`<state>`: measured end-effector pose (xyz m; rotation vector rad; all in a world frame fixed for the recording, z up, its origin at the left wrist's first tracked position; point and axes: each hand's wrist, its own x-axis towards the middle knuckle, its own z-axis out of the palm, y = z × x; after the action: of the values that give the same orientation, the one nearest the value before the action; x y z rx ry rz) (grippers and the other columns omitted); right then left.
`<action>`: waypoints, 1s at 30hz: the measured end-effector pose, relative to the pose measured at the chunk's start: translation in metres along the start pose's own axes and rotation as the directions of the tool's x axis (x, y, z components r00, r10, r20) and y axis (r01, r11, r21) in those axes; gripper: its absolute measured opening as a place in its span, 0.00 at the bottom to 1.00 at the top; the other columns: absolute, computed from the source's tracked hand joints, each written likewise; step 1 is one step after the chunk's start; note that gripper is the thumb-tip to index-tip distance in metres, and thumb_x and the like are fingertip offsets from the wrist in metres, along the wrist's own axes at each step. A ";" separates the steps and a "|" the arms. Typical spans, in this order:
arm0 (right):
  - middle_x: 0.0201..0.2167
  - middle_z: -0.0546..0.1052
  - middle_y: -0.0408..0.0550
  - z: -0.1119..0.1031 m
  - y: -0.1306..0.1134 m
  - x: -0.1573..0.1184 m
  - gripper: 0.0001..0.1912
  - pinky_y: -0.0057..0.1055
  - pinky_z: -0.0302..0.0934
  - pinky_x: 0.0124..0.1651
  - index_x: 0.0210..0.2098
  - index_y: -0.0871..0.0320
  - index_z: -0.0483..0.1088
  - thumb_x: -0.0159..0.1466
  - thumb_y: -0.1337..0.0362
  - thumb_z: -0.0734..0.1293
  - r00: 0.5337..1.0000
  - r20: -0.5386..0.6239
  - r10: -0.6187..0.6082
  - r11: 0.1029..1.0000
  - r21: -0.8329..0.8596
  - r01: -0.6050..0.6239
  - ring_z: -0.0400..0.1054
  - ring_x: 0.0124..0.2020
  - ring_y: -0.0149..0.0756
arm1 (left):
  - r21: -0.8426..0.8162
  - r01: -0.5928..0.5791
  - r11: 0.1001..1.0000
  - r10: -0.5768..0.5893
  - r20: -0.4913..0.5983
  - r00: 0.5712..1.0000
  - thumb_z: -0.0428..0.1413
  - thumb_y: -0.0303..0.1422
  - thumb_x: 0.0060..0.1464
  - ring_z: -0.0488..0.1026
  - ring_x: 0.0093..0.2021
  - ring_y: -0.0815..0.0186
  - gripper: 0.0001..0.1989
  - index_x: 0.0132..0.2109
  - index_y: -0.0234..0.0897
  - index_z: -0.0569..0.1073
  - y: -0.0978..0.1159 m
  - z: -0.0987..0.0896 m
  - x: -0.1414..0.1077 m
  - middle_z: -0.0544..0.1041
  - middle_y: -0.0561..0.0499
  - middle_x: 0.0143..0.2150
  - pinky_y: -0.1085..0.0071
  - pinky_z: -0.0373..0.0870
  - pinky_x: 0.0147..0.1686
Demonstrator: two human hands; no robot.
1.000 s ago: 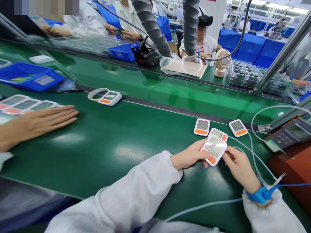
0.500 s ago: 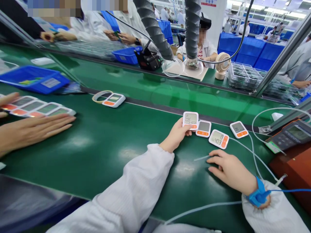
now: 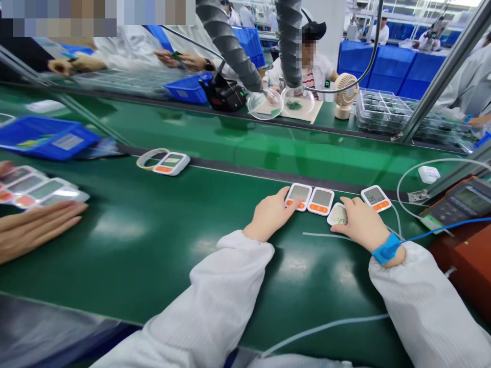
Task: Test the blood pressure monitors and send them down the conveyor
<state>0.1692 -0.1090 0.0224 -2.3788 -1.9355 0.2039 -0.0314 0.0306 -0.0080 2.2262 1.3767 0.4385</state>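
Four white rounded-square plastic devices (image 3: 321,197) lie face-up on glossy green worktop (image 3: 161,266), presumably for readability. Left hand (image 3: 269,214) rests thumb on leftmost orange-buttoned device (image 3: 300,190); whether gripping, cannot tell. Right hand (image 3: 362,223) grasps third device (image 3: 338,215) between thumb and fingers. Translucent tube (image 3: 322,234) lies nearby.

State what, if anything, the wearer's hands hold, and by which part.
Left hand: a white LCD unit, by its lower-left part. Right hand: a second LCD unit, by its right part, which the hand covers.
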 end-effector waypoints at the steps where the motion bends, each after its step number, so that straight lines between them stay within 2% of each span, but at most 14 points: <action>1: 0.44 0.74 0.60 -0.002 0.002 -0.001 0.35 0.38 0.65 0.44 0.56 0.65 0.68 0.57 0.51 0.78 1.000 0.023 0.011 1.000 -0.013 -0.010 0.72 0.44 0.52 | 0.028 0.005 1.000 -0.004 -0.026 1.000 0.55 0.49 0.57 0.70 0.27 0.59 0.26 0.55 0.35 0.73 0.003 0.000 -0.003 0.73 0.50 0.24 0.70 0.56 0.28; 2: 0.41 0.74 0.58 -0.004 0.004 -0.001 0.32 0.37 0.65 0.41 0.51 0.63 0.71 0.57 0.49 0.78 0.999 0.039 0.021 1.000 -0.024 -0.020 0.73 0.42 0.51 | 0.014 -0.024 1.000 0.025 -0.044 0.999 0.55 0.48 0.58 0.68 0.25 0.61 0.25 0.54 0.35 0.73 0.008 0.001 -0.007 0.70 0.52 0.22 0.70 0.55 0.28; 5: 0.37 0.74 0.54 -0.007 0.008 -0.003 0.23 0.33 0.62 0.37 0.39 0.60 0.72 0.58 0.48 0.77 0.999 0.044 0.033 0.999 -0.018 -0.032 0.73 0.37 0.47 | -0.188 -0.240 0.952 0.235 -0.044 0.971 0.53 0.43 0.60 0.61 0.22 0.68 0.14 0.43 0.38 0.75 0.022 0.008 -0.023 0.61 0.58 0.19 0.72 0.55 0.28; 8: 0.38 0.75 0.52 -0.005 0.010 -0.006 0.21 0.32 0.60 0.38 0.44 0.59 0.70 0.59 0.54 0.77 0.998 0.051 -0.028 0.996 0.081 0.024 0.73 0.38 0.45 | -0.342 -0.360 0.868 0.378 -0.015 0.926 0.52 0.41 0.60 0.56 0.21 0.71 0.15 0.28 0.38 0.69 0.035 0.020 -0.040 0.59 0.58 0.18 0.73 0.54 0.27; 11: 0.38 0.77 0.52 -0.001 0.008 -0.008 0.29 0.32 0.59 0.39 0.55 0.62 0.67 0.60 0.57 0.77 0.994 0.069 -0.087 0.983 0.168 0.075 0.73 0.40 0.46 | -0.380 -0.397 0.836 0.446 0.046 0.894 0.53 0.39 0.59 0.56 0.21 0.72 0.19 0.22 0.37 0.61 0.039 0.030 -0.048 0.60 0.57 0.18 0.72 0.52 0.26; 12: 0.37 0.77 0.52 0.000 0.008 -0.008 0.29 0.32 0.59 0.38 0.54 0.62 0.68 0.59 0.56 0.77 0.993 0.074 -0.088 0.981 0.180 0.074 0.73 0.39 0.46 | -0.384 -0.400 0.832 0.457 0.066 0.887 0.53 0.38 0.59 0.56 0.21 0.72 0.20 0.21 0.37 0.60 0.040 0.032 -0.049 0.60 0.57 0.18 0.72 0.52 0.26; 14: 0.35 0.76 0.51 -0.001 0.007 -0.008 0.19 0.32 0.57 0.35 0.44 0.60 0.73 0.60 0.55 0.76 0.993 0.085 -0.078 0.981 0.183 0.061 0.72 0.36 0.45 | -0.396 -0.390 0.831 0.455 0.082 0.887 0.53 0.38 0.59 0.56 0.21 0.72 0.21 0.21 0.37 0.60 0.040 0.034 -0.050 0.60 0.56 0.18 0.72 0.52 0.26; 16: 0.33 0.74 0.49 -0.003 0.006 -0.008 0.13 0.31 0.56 0.35 0.34 0.59 0.73 0.62 0.56 0.74 0.997 0.046 -0.066 0.974 0.221 0.054 0.70 0.33 0.42 | -0.428 -0.340 0.838 0.404 0.066 0.912 0.54 0.40 0.60 0.57 0.22 0.72 0.21 0.21 0.37 0.62 0.041 0.034 -0.051 0.61 0.56 0.19 0.72 0.53 0.26; 19: 0.31 0.74 0.46 -0.006 0.004 -0.008 0.13 0.30 0.56 0.35 0.34 0.59 0.71 0.67 0.55 0.69 0.996 -0.089 -0.023 0.903 0.426 0.059 0.69 0.33 0.38 | -0.590 -0.171 0.789 0.303 0.132 0.944 0.58 0.43 0.57 0.64 0.24 0.71 0.14 0.33 0.36 0.71 0.046 0.033 -0.054 0.69 0.55 0.24 0.73 0.60 0.27; 21: 0.30 0.73 0.45 -0.006 0.001 -0.009 0.16 0.30 0.56 0.33 0.34 0.59 0.71 0.69 0.52 0.65 0.992 -0.124 -0.001 0.810 0.582 0.074 0.68 0.31 0.37 | -0.739 -0.012 0.673 0.295 0.254 0.921 0.61 0.44 0.53 0.71 0.28 0.68 0.20 0.47 0.36 0.71 0.049 0.033 -0.055 0.75 0.51 0.32 0.72 0.66 0.29; 23: 0.30 0.74 0.45 -0.008 0.001 -0.010 0.20 0.31 0.57 0.33 0.34 0.59 0.72 0.70 0.49 0.62 0.993 -0.121 -0.018 0.737 0.669 0.095 0.67 0.31 0.37 | -0.833 0.130 0.538 0.315 0.342 0.885 0.63 0.44 0.52 0.75 0.30 0.66 0.27 0.54 0.35 0.67 0.051 0.034 -0.056 0.77 0.48 0.37 0.70 0.70 0.30; 26: 0.33 0.75 0.48 -0.014 0.005 -0.010 0.23 0.32 0.60 0.38 0.39 0.60 0.73 0.73 0.49 0.55 0.987 -0.064 -0.145 0.652 0.744 0.144 0.68 0.35 0.38 | -0.903 0.232 0.361 0.314 0.352 0.882 0.64 0.43 0.52 0.72 0.26 0.69 0.24 0.49 0.33 0.69 0.050 0.033 -0.052 0.76 0.50 0.33 0.72 0.70 0.27; 28: 0.38 0.76 0.48 -0.020 0.011 -0.009 0.21 0.32 0.62 0.41 0.44 0.59 0.73 0.73 0.53 0.54 0.960 0.001 -0.282 0.593 0.786 0.173 0.70 0.37 0.37 | -0.935 0.259 0.242 0.299 0.326 0.897 0.64 0.44 0.50 0.69 0.23 0.72 0.21 0.44 0.33 0.71 0.046 0.032 -0.048 0.74 0.52 0.29 0.76 0.67 0.22; 30: 0.38 0.76 0.47 -0.024 0.015 -0.009 0.16 0.32 0.63 0.43 0.45 0.59 0.72 0.72 0.57 0.57 0.931 0.055 -0.361 0.583 0.792 0.179 0.70 0.37 0.37 | -0.938 0.297 0.179 0.296 0.339 0.893 0.65 0.45 0.49 0.66 0.22 0.73 0.22 0.43 0.33 0.73 0.043 0.030 -0.043 0.72 0.54 0.26 0.78 0.63 0.18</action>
<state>0.1856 -0.1197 0.0444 -1.4962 -1.7179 1.0740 -0.0037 -0.0310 -0.0100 1.0201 0.4478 0.5367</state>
